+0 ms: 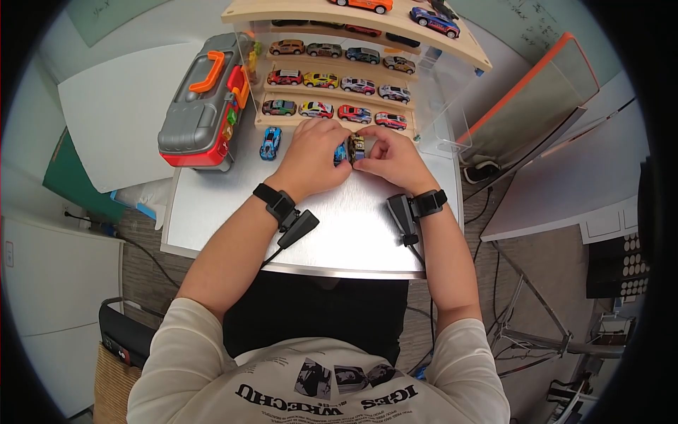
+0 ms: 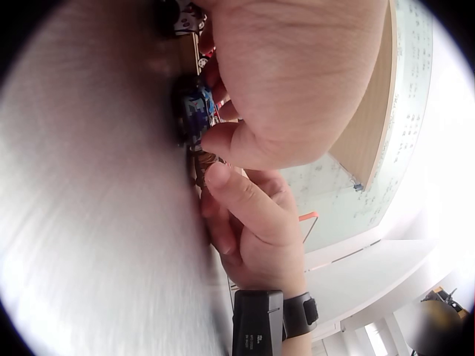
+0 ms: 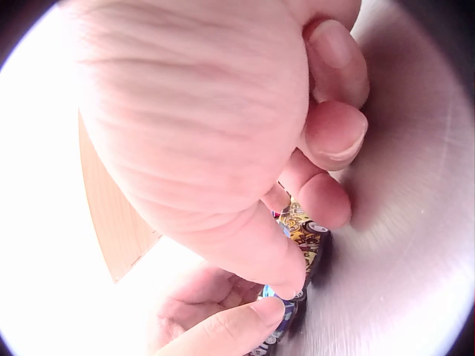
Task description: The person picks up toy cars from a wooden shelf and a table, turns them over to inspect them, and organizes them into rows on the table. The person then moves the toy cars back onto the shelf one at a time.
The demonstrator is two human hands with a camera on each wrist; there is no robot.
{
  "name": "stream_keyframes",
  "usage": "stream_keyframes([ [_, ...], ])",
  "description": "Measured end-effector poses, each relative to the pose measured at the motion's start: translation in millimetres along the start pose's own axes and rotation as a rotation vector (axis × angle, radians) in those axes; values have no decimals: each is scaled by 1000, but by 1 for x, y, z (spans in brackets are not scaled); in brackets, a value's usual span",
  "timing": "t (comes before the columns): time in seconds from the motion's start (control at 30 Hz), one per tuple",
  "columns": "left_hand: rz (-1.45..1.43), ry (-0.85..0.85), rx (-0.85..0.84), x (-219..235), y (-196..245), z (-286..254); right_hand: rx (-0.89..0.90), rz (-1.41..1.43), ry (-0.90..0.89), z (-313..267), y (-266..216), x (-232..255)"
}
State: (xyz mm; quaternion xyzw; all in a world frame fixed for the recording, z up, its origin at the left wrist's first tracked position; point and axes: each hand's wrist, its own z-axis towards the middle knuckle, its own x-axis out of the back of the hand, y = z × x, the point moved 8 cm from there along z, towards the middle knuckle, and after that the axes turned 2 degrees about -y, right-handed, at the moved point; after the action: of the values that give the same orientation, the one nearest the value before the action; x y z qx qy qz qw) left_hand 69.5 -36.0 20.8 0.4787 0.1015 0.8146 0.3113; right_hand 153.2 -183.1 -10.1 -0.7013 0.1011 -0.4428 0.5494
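Side by side on the silver table (image 1: pixel 233 212), a blue toy car (image 1: pixel 340 153) and a yellow-brown patterned car (image 1: pixel 357 148) stand between the two hands. My left hand (image 1: pixel 308 157) grips the blue car, its fingers partly hiding it; in the left wrist view that car (image 2: pixel 194 111) shows beside the thumb. My right hand (image 1: pixel 397 160) holds the patterned car (image 3: pixel 303 226) between thumb and curled fingers. The thumbs of the left hand (image 3: pixel 215 322) and right hand (image 3: pixel 200 119) nearly meet at the cars' near ends. Another blue car (image 1: pixel 270 143) stands left of the left hand.
Behind the hands, a wooden tiered rack (image 1: pixel 282 126) carries rows of toy cars, with clear side panels and more cars on top. A grey and red case (image 1: pixel 194 113) with an orange handle is at the left. The table's front edge (image 1: pixel 339 273) lies near the body.
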Motion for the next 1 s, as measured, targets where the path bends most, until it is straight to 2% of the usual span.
stream_keyframes([
  [1.0, 1, -6, -6, 0, 1, -1, 11, 15, -10, -1, -1, 1],
])
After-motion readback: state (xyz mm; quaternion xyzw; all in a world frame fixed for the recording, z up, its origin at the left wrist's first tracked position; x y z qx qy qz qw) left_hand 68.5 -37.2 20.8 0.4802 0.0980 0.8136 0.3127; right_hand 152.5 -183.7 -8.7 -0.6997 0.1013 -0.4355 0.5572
